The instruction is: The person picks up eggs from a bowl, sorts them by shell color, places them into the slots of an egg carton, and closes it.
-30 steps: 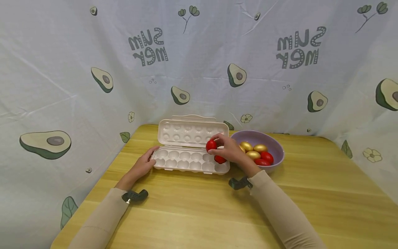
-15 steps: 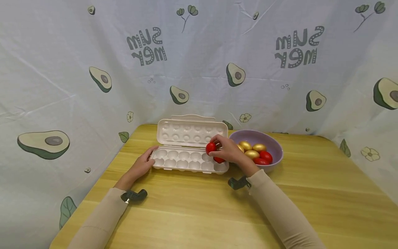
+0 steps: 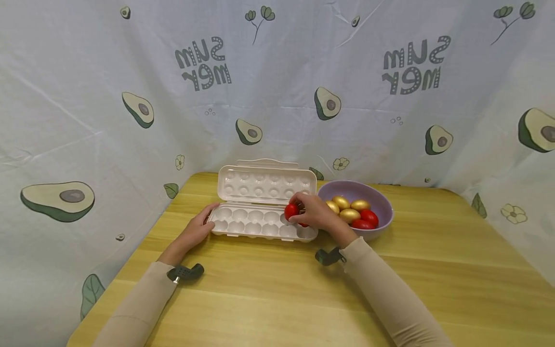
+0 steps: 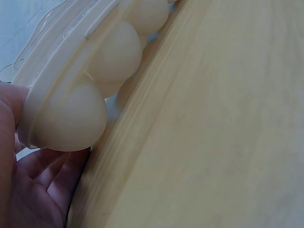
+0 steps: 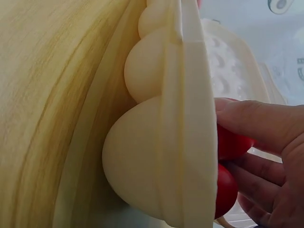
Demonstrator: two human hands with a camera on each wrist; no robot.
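Note:
A cream plastic egg carton (image 3: 260,235) stands with its lid raised, its two rows of cups facing up. At its left end my left hand (image 3: 197,229) grips the rim, thumb (image 4: 10,102) over the edge and fingers below and behind. My right hand (image 3: 318,212) pinches a red egg (image 3: 291,211) between thumb and fingers, low over the cups near the right end. Another red egg (image 5: 225,192) sits in the carton beside it, mostly behind the fingers in the head view.
Right of the carton stands a purple bowl (image 3: 383,212) holding several golden eggs (image 3: 350,215) and red eggs (image 3: 368,218). All rest on a wooden table (image 3: 260,289). A white curtain (image 3: 277,96) printed with avocados hangs close behind.
My right hand has lowered the red egg closer to the cups, now covering more of the other red egg. My left hand keeps its grip on the carton.

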